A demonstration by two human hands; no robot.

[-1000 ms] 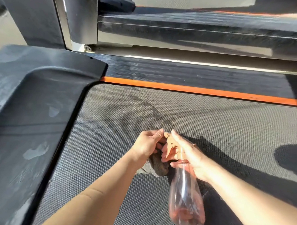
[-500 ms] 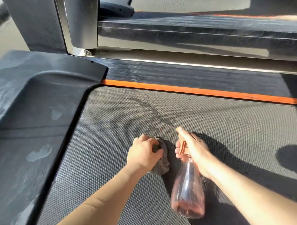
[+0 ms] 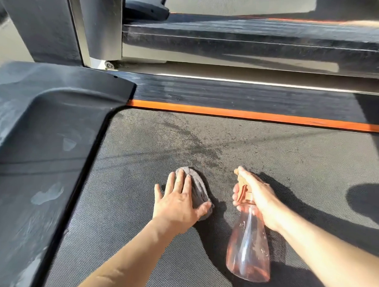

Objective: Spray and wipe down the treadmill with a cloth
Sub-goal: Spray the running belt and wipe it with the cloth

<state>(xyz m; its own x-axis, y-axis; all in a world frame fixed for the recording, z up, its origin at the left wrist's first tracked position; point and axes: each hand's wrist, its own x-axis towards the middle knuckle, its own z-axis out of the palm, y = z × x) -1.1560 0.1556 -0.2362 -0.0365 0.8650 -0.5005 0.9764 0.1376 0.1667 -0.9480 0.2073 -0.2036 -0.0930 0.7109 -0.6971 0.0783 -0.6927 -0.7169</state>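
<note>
Hard sunlight is falling across the textured treadmill belt, which is filling most of the view. The left hand is lying flat with its fingers straight and spread, pressing the grey cloth onto the belt. The cloth is bunching under the palm and poking out past the fingertips and thumb. The right hand is wrapping around the neck of the spray bottle, with the index finger lying along the orange trigger head and the nozzle pointing away. The bottle is hanging near the cloth without touching it; whether its base is resting on the belt is unclear.

The cloth is looking soft, thin and light, so it is likely crumpling and dragging on the grippy belt weave. A flat palm pressing down is probably suiting it better than a pinch. The bottle is clear pinkish plastic with only a little liquid at the bottom, so it is probably light, smooth and maybe slick. The neck under the trigger is the sensible hold.

Just beyond the cloth a dark speckled wet patch is waiting unwiped. Farther out, the orange stripe and ribbed side rail are running across. The smeared motor cover is sitting on the left, and a second treadmill is standing behind.
</note>
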